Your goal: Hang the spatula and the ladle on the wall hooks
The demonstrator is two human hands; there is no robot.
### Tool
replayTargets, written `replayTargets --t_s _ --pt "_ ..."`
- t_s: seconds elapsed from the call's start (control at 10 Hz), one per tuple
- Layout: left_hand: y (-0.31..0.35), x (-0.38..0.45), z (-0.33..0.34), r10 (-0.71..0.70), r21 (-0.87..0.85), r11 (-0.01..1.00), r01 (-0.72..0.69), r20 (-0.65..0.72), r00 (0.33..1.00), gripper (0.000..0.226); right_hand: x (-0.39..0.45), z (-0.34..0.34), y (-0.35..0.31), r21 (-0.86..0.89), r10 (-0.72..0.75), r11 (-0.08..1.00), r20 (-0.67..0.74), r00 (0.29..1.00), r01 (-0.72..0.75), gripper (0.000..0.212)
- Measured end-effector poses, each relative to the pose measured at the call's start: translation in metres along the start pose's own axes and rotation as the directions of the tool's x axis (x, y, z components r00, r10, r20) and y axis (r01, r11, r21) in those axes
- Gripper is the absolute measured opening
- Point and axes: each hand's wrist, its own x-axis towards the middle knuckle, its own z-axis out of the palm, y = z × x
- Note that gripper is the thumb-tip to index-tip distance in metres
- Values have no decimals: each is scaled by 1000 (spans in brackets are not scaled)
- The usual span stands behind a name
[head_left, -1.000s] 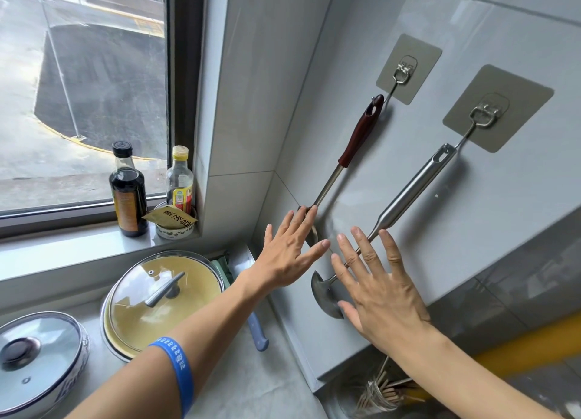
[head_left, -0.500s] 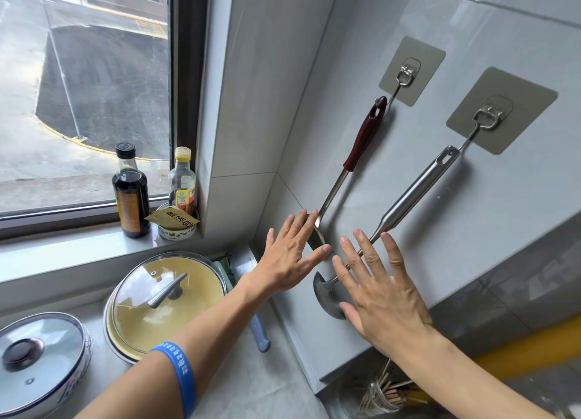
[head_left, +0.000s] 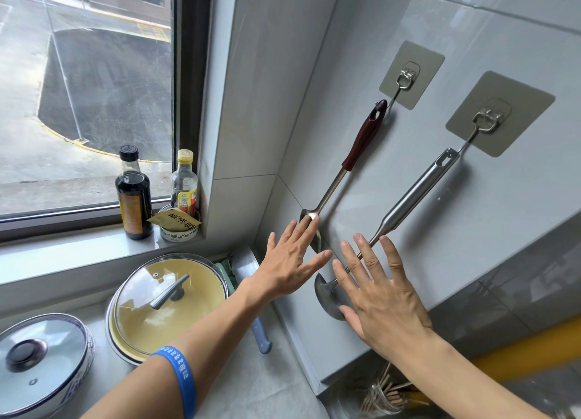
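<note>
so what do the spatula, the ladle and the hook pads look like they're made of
Spatula: shiny metal shaft and blade, likely steel; glossy dark red-brown handle, plastic or lacquered wood.
Ladle: all metal, brushed handle with soft reflections, probably stainless steel.
Hook pads: translucent greyish adhesive film, apparently plastic, carrying bright metal hooks.

A dark red-brown handle tops the steel spatula; the ladle is plain silver. Both hooks sit on grey-beige pads against pale grey wall. A blue wristband carries white lettering. The pan is yellow; one bottle holds dark liquid, black-capped.
</note>
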Motion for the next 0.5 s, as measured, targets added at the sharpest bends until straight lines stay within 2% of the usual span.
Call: replayTargets --t_s 0.4,0.5 --pt "1 0 -4 -9 14 1000 9 11 1000 77 0 -3 -2 68 -21 997 14 1000 20 78" --pt "24 -10 -13 -21 -71 997 18 -49 999 73 -9 -5 -8 183 17 983 -87 996 -1 71"
